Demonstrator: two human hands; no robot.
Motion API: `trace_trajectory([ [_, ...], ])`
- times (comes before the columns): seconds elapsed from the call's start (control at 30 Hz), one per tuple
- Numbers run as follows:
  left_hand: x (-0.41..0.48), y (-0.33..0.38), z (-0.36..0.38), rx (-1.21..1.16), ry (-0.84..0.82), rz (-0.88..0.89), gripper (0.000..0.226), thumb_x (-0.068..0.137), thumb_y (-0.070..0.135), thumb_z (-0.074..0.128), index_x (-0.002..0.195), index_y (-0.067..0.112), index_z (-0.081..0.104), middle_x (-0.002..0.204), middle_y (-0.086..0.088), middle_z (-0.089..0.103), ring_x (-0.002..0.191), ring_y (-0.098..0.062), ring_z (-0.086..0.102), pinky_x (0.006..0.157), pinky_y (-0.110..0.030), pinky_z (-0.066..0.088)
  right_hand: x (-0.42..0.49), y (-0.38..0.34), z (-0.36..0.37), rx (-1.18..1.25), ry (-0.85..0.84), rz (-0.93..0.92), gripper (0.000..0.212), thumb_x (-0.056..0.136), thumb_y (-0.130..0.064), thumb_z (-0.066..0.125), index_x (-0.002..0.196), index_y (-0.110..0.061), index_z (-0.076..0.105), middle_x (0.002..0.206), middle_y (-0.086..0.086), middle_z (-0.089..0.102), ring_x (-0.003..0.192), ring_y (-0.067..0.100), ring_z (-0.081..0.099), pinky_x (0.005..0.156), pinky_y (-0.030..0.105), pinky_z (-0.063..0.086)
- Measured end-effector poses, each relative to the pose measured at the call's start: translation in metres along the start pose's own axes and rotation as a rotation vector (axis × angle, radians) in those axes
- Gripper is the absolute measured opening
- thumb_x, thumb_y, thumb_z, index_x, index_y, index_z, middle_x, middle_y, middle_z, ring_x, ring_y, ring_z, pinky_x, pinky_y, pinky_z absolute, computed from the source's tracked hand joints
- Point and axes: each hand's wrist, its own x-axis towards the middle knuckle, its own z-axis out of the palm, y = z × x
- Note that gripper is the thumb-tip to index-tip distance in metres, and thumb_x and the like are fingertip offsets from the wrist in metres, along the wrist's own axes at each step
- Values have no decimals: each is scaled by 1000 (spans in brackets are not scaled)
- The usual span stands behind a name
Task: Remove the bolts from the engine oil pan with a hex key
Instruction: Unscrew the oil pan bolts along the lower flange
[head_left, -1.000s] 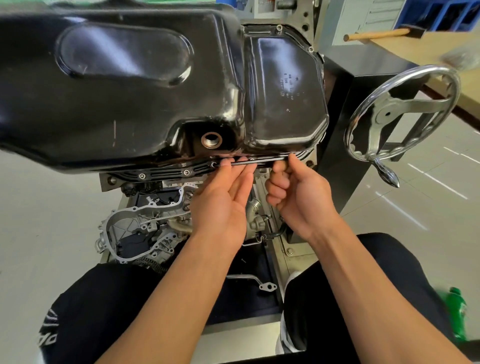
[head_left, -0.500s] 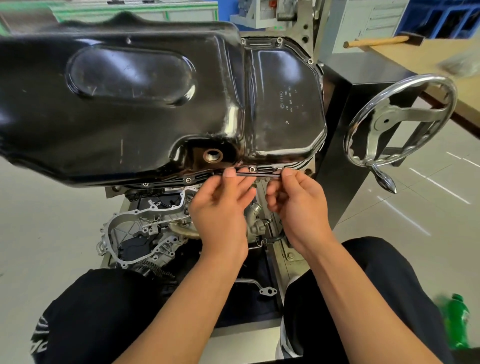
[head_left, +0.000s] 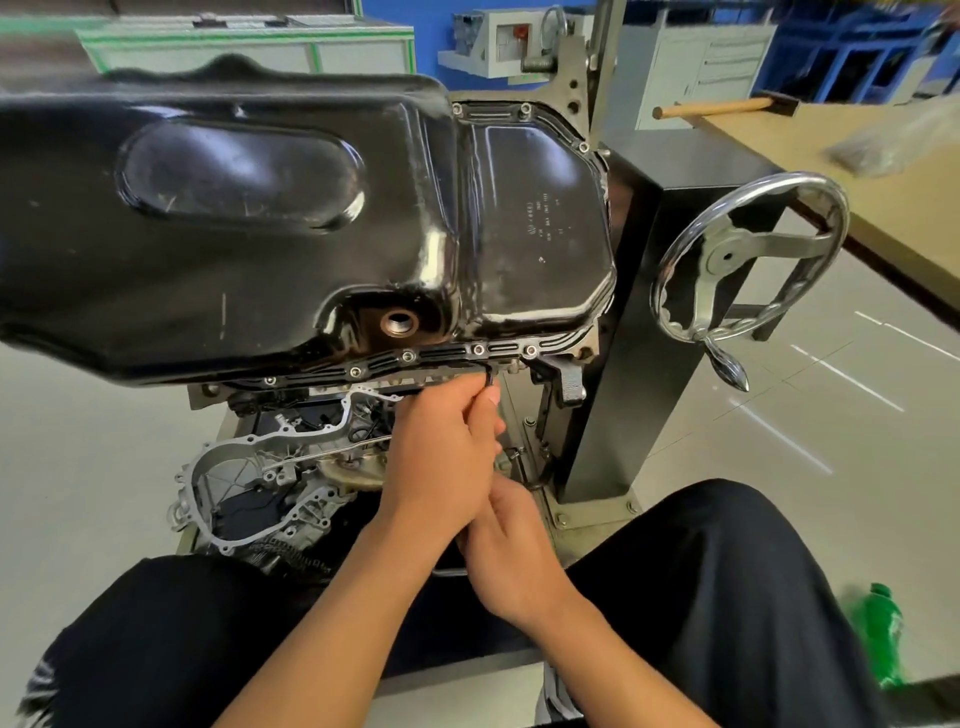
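The black oil pan (head_left: 260, 234) fills the far left and middle of your view, its open drain hole (head_left: 399, 323) facing you low on its near side. Along the pan's near flange a row of bolts (head_left: 478, 349) sits in place, and more show on the far flange at the pan's right end. Your left hand (head_left: 441, 447) is raised just under that near flange, fingers curled round the hex key (head_left: 489, 375). The key's black bend pokes out above your fingertips, right below the flange, roughly between the two rightmost near bolts. You cannot tell from here whether its tip is seated in a bolt. Your right hand (head_left: 514, 551) is lower and nearer to you, tucked against the underside of your left hand with its fingers bent. Whether it holds the key's long end or anything else cannot be told, since the left hand covers it. Below the pan on the left lies a grey aluminium cover (head_left: 223, 475). To the right of the pan stands a black stand column (head_left: 670, 338) carrying a chrome handwheel (head_left: 724, 255). Far right, a hammer (head_left: 711, 108) with a wooden handle rests on the bench (head_left: 893, 208), and a green bottle (head_left: 883, 639) stands on the floor beside your right leg.
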Motion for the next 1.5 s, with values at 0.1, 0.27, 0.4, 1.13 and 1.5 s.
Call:
trace_trajectory([
  [0.1,2,-1,0,72,18,55,37,101,25,51,66,21,56,60,9,63,57,-5,64,58,-28,53,6,4,8,14,-42,-57,41,96,-2,40,63,-25,43,51,-14,43,52,3,32,48,24,25],
  [0.27,8,-3,-1,94,24,90,33,103,25,49,74,15,62,61,9,64,56,-4,64,60,-34,54,15,11,15,33,-16,-80,36,94,-9,43,60,-20,46,51,-12,42,54,3,31,48,35,22],
  [0.4,11,-2,0,60,-6,78,33,103,24,47,78,13,65,63,10,64,55,-1,65,59,-27,52,18,14,18,24,31,-95,40,95,-14,43,59,-31,47,48,-13,43,51,3,31,48,30,22],
  [1.13,21,-3,-18,136,-44,108,33,102,21,47,73,20,64,63,10,65,53,0,65,57,-26,52,24,-2,48,90,133,-100,29,92,7,47,65,3,51,53,-3,48,51,4,37,46,25,27],
  [1.5,12,8,8,-82,38,-50,29,103,18,46,82,17,67,65,3,68,55,-6,68,60,-36,59,11,4,2,-110,161,-110,40,97,-14,43,59,-25,42,46,-13,45,44,5,36,45,20,26],
])
